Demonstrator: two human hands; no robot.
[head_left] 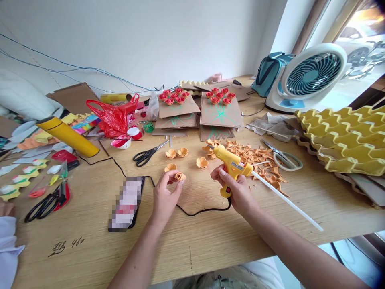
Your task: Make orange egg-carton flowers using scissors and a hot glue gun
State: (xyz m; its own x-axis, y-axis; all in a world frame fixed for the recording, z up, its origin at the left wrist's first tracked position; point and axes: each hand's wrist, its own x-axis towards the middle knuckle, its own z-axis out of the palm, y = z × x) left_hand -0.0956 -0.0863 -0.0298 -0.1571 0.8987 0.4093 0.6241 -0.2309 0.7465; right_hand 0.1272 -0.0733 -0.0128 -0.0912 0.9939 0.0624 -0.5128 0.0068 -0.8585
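My left hand (165, 194) pinches a small orange paper flower (180, 176) just above the wooden table (90, 241). In my right hand (237, 188) is a yellow glue gun (231, 163), gripped by the handle, with its nozzle pointing up and left. A long white glue stick (285, 198) juts out of the gun's back toward the right. The gun's black cord (198, 210) trails across the table between my hands. Three more orange flowers (177, 152) lie a little beyond my left hand, and one (171, 167) sits right behind it.
Orange scraps (255, 158) and pale scissors (284, 158) lie right of the gun. Black scissors (148, 154), cardboard sheets with red flowers (221, 108), a fan (309, 76), yellow egg trays (345, 140), a yellow tube (67, 136), a red bag (112, 114) and a blurred phone (126, 202) surround them.
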